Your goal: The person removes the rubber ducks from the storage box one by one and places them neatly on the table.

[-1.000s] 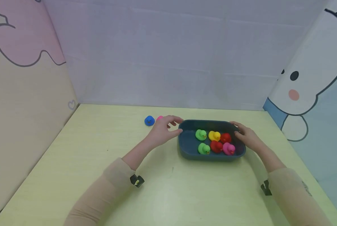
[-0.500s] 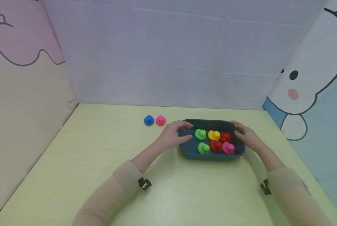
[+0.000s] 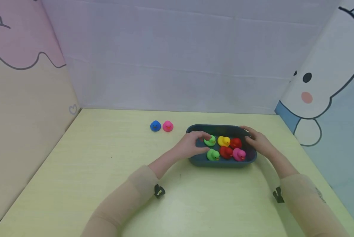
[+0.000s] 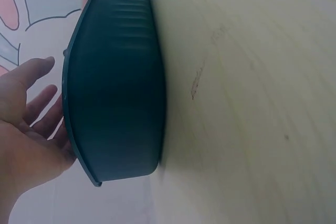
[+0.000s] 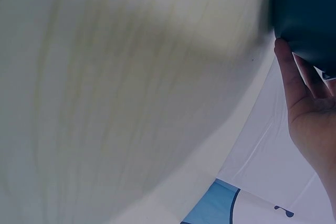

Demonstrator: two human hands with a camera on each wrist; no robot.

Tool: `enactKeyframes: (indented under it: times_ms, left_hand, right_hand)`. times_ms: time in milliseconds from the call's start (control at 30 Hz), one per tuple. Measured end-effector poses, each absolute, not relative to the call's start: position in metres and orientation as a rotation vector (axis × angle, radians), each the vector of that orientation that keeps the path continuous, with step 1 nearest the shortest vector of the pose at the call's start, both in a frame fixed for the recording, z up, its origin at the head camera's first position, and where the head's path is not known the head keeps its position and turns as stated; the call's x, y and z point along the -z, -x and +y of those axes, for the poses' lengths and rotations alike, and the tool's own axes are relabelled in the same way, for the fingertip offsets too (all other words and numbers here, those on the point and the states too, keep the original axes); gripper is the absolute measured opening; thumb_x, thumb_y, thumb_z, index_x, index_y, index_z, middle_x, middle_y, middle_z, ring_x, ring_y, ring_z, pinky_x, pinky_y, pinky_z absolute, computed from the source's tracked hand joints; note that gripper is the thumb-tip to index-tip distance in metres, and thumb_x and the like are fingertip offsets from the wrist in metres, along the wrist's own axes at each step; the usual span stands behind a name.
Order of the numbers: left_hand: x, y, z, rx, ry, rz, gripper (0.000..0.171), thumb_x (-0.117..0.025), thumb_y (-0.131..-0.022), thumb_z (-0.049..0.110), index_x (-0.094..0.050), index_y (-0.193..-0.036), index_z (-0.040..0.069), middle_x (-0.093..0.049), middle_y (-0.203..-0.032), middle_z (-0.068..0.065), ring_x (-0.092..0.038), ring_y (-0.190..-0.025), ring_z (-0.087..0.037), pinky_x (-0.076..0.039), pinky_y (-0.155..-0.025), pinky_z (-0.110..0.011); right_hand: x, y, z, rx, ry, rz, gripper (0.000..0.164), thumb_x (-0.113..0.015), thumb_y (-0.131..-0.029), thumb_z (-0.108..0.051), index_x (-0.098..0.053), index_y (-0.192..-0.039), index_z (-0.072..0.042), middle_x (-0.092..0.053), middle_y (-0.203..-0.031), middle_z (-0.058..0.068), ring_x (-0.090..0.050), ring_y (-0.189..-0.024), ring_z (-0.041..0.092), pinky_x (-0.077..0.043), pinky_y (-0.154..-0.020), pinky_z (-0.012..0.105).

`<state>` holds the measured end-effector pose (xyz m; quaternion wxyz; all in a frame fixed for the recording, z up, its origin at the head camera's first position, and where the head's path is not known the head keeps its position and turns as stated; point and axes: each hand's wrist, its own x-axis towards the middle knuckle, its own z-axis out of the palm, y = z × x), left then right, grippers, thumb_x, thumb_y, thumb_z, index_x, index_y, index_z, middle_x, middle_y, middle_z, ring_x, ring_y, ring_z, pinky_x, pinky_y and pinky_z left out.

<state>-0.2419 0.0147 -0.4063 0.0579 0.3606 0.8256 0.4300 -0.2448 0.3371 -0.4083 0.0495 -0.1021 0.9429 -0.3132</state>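
A dark teal plastic tray stands on the table with several toy ducks in it. At its left end lie a front green duck and a back green duck. My left hand reaches over the left rim, thumb and fingers spread beside these two and holding nothing. In the left wrist view the tray's outer wall hides the ducks. My right hand grips the tray's right end, thumb over the rim. Further right inside are a yellow duck, two red ducks and a pink duck.
Behind and left of the tray, a blue duck and another pink duck sit side by side on the pale wooden table. A white cloth backdrop closes the far edge; printed panels flank both sides.
My left hand has moved right, from beside the back pink duck to over the tray's left end, uncovering that duck. The right hand stays on the tray.
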Motion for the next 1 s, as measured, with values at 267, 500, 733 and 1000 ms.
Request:
enactKeyframes:
  times_ms: [267,500,733,1000]
  left_hand:
    - [0.412,0.247,0.026,-1.168,-1.147,2.482,0.045,-0.071,-0.085,0.025,-0.058,-0.126,0.010,-0.064,-0.119,-0.002,-0.059,-0.104,-0.024,-0.049,-0.088,-0.030]
    - [0.410,0.252,0.036,-1.005,-1.197,2.495,0.045,-0.071,-0.084,0.026,-0.058,-0.126,0.013,-0.065,-0.115,-0.002,-0.057,-0.105,-0.016,-0.047,-0.085,-0.021]
    - [0.412,0.259,0.043,-0.890,-1.254,2.458,0.043,-0.071,-0.084,0.026,-0.059,-0.124,0.015,-0.064,-0.108,0.003,-0.056,-0.100,-0.014,-0.044,-0.083,-0.019]
    - [0.419,0.264,0.051,-0.794,-1.313,2.440,0.038,-0.072,-0.084,0.025,-0.062,-0.119,0.017,-0.063,-0.098,0.008,-0.056,-0.091,-0.009,-0.044,-0.077,-0.014]
  right_hand:
    - [0.406,0.244,0.335,0.963,0.297,2.847,0.049,-0.042,-0.099,-0.015,-0.029,-0.146,-0.009,-0.036,-0.139,0.034,-0.047,-0.114,0.047,-0.038,-0.098,0.060]
    - [0.408,0.246,0.338,0.968,0.308,2.851,0.049,-0.042,-0.099,-0.015,-0.029,-0.146,-0.008,-0.037,-0.139,0.035,-0.048,-0.113,0.047,-0.038,-0.098,0.059]
    - [0.408,0.245,0.337,0.965,0.300,2.849,0.049,-0.042,-0.099,-0.015,-0.029,-0.146,-0.009,-0.038,-0.138,0.035,-0.049,-0.112,0.046,-0.039,-0.097,0.059]
    - [0.406,0.244,0.336,0.960,0.305,2.846,0.050,-0.042,-0.099,-0.015,-0.029,-0.147,-0.008,-0.037,-0.138,0.036,-0.046,-0.117,0.049,-0.037,-0.098,0.060]
